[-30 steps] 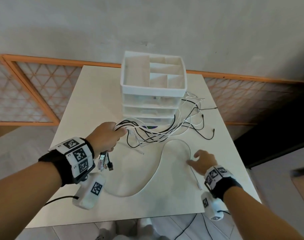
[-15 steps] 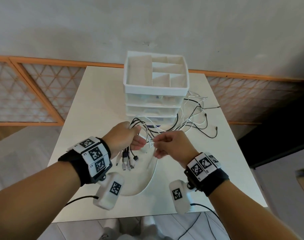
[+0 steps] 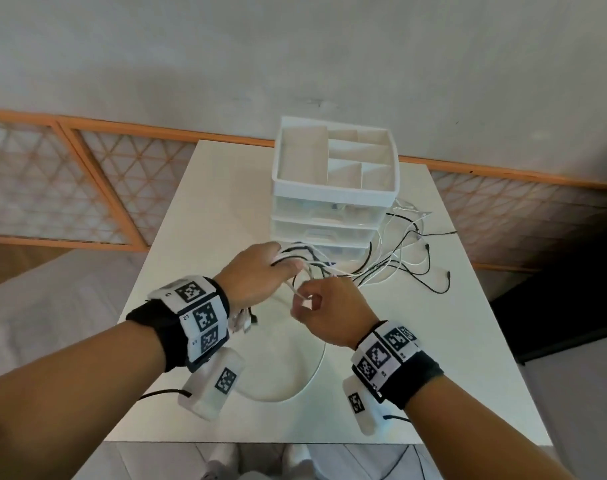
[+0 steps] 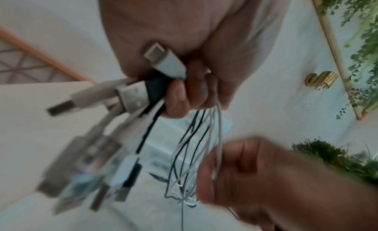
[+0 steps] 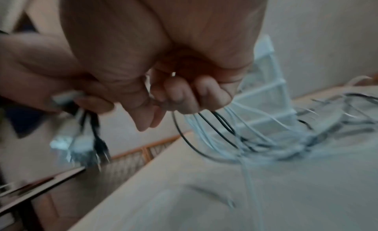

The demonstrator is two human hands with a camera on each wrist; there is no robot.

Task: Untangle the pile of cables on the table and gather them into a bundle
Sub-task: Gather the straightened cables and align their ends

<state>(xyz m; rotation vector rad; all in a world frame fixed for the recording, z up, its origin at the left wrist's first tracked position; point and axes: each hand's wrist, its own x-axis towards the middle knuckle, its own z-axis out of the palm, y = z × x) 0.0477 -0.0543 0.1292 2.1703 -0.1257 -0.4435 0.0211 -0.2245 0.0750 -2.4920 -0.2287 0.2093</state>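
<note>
My left hand [image 3: 277, 268] is held above the white table [image 3: 205, 216], its fingers curled round a bunch of black and white cables [image 3: 315, 261]. Their USB plugs [image 4: 131, 95] hang below the fist. Just to its right, my right hand [image 3: 307, 301] pinches a thin white cable [image 4: 219, 137] with curled fingers [image 5: 184, 95]. From both hands the cables trail to a loose tangle [image 3: 409, 261] on the table right of the drawer unit. One white cable lies in a long loop [image 3: 317, 368] under my hands.
A white plastic drawer unit [image 3: 333, 192] with an open divided top tray stands at the table's far middle, right behind the hands. An orange-framed lattice rail [image 3: 87, 188] runs along the wall behind. The table's right edge [image 3: 502, 341] drops to a dark floor.
My right hand left the table at the right, rose and came across to the left hand, taking a white cable with it. The left hand lifted slightly with its bunch.
</note>
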